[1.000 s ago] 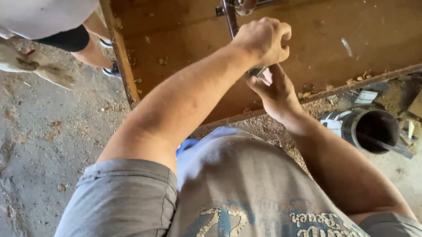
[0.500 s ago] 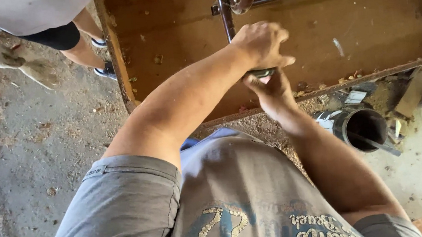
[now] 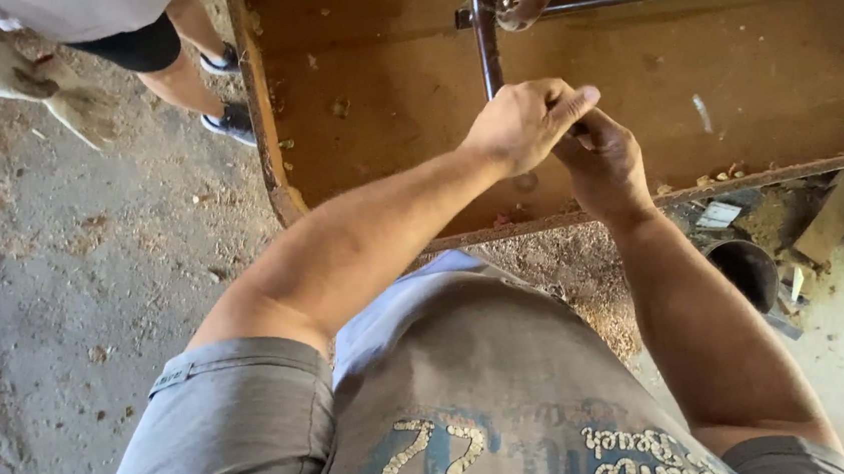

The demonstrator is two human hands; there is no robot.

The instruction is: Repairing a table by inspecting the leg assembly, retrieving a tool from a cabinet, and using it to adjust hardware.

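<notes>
A brown wooden board with a rusty metal edge lies upside down below me, and a dark metal tube frame is fixed to it. My left hand is closed in a fist just below the end of the vertical tube. My right hand sits directly under it, fingers curled upward against the left hand. Both hands are clasped together around something small that they hide; only a dark sliver shows between them.
Another person's legs and dark shoes stand at the board's left edge. A dark round can, wood scraps and sawdust lie on the concrete floor at right.
Both hands stay pressed together at the same place on the board. The left hand's fingers have shifted slightly over the right hand. The light-coloured bit seen under the left fist earlier is now covered.
</notes>
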